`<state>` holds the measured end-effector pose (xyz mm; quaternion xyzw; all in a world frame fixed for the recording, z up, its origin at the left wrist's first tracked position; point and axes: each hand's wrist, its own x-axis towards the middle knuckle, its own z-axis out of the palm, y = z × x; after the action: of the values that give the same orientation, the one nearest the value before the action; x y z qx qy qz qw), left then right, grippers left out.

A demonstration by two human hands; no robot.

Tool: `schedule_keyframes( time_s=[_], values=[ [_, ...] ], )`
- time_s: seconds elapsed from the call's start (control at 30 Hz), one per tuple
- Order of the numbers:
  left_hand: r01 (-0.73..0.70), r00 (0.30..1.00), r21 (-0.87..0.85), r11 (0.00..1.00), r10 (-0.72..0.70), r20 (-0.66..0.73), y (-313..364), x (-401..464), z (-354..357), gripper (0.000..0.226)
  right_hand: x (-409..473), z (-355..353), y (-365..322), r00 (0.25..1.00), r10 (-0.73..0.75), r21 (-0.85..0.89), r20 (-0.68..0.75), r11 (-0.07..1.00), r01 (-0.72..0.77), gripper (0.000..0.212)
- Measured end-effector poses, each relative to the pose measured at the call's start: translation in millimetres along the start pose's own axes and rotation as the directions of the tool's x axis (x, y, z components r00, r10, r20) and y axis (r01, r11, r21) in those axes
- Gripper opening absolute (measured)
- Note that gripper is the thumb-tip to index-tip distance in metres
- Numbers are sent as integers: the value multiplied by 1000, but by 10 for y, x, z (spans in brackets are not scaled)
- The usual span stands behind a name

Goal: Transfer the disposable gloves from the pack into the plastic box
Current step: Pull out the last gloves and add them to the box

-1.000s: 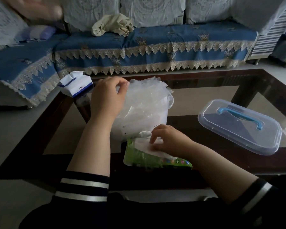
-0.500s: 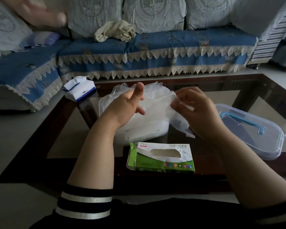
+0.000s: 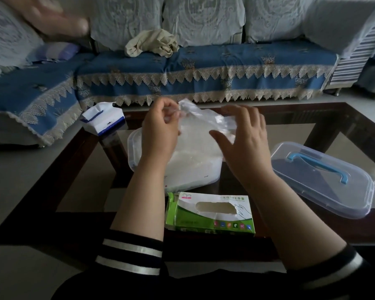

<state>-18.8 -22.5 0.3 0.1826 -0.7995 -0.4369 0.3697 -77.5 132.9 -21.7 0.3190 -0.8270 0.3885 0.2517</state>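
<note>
A green and white glove pack [image 3: 210,214] lies on the glass table in front of me, its oval slot facing up. Behind it stands the clear plastic box [image 3: 132,152], heaped with thin clear gloves. My left hand [image 3: 160,131] pinches the top corner of a clear disposable glove [image 3: 199,124] above the box. My right hand [image 3: 242,137] holds the glove's other side with fingers spread and loosely bent, so the glove is stretched between both hands.
The box's clear lid [image 3: 325,180] with a blue handle lies to the right on the table. A blue and white tissue pack [image 3: 102,122] sits at the table's far left corner. A blue sofa [image 3: 203,68] with a crumpled cloth runs behind the table.
My right hand pulled a glove out of the green pack and lifted it over the box. My left hand left the heap and took hold of the glove's top corner.
</note>
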Motion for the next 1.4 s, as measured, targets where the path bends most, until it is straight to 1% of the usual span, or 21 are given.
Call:
schedule_keyframes(
  time_s=[0.07, 0.17, 0.3, 0.37, 0.47, 0.53, 0.57, 0.63, 0.67, 0.73, 0.8, 0.83, 0.87, 0.9, 0.93, 0.97, 1.03, 1.1, 1.2, 1.3, 1.4],
  values=[
    [40, 997, 137, 990, -30, -77, -140, 72, -9, 13, -54, 63, -26, 996, -68, -35, 52, 997, 70, 46],
    [130, 983, 310, 942, -82, -163, -300, 162, -61, 22, -128, 156, 4, 973, -122, -112, 197, 983, 146, 37],
    [228, 968, 514, 827, -133, -215, -415, 191, -118, 20, -199, 203, 68, 913, -66, -162, 402, 977, 141, 35],
    [222, 973, 605, 765, -135, -186, -455, 181, -122, 20, -217, 207, 80, 905, -71, -152, 420, 977, 148, 32],
    [162, 987, 732, 662, -119, -111, -516, 184, -139, 24, -230, 153, 74, 924, -102, -81, 369, 987, 141, 30],
    [105, 994, 766, 634, -42, -102, -525, 173, -182, 26, -253, 86, 87, 931, -111, 10, 347, 993, 115, 33],
    [70, 994, 769, 636, 20, -107, -518, 155, -204, 27, -270, 44, 95, 920, -97, 52, 379, 995, 83, 35],
    [-17, 979, 752, 658, 164, -122, -459, 100, -228, 27, -305, -34, 132, 844, -45, 88, 535, 996, -2, 33],
    [-70, 964, 724, 686, 234, -128, -402, 58, -229, 25, -330, -57, 162, 773, -29, 81, 634, 996, -28, 26],
    [-203, 940, 591, 781, 324, -105, -231, -74, -206, 20, -384, -62, 237, 612, -36, 26, 790, 999, 26, 11],
    [-338, 930, 424, 840, 366, 15, -26, -284, -159, 15, -483, -12, 310, 501, -32, -30, 865, 993, 116, 12],
    [-370, 929, 354, 859, 352, 117, 63, -402, -128, 14, -549, 33, 339, 478, -23, -52, 878, 988, 143, 17],
    [-353, 926, 294, 888, 287, 244, 118, -513, -91, 15, -610, 71, 359, 479, -24, -62, 878, 984, 164, 21],
    [-284, 906, 263, 922, 169, 388, 140, -614, -47, 16, -669, 114, 374, 480, -30, -70, 877, 980, 188, 25],
    [-192, 853, 269, 944, 25, 521, 147, -707, -8, 18, -722, 142, 374, 477, -36, -78, 878, 973, 217, 27],
    [-123, 775, 314, 941, -107, 623, 120, -776, 34, 24, -758, 166, 381, 468, -34, -90, 883, 967, 240, 31],
    [-162, 621, 451, 878, -265, 738, 34, -879, 95, 48, -809, 190, 396, 434, -5, -119, 901, 958, 259, 39],
    [-281, 526, 541, 793, -345, 777, -72, -922, 119, 74, -815, 218, 416, 426, -16, -104, 905, 961, 257, 35],
    [-328, 472, 598, 731, -421, 774, -237, -932, 166, 97, -832, 246, 457, 486, -53, -51, 872, 979, 198, 28],
    [-343, 473, 622, 704, -443, 762, -346, -934, 200, 102, -888, 257, 507, 551, -91, -3, 829, 986, 168, 18],
    [-257, 516, 639, 725, -457, 725, -401, -927, 211, 101, -852, 224, 494, 644, -94, 81, 759, 996, 49, 12]
  ],
)
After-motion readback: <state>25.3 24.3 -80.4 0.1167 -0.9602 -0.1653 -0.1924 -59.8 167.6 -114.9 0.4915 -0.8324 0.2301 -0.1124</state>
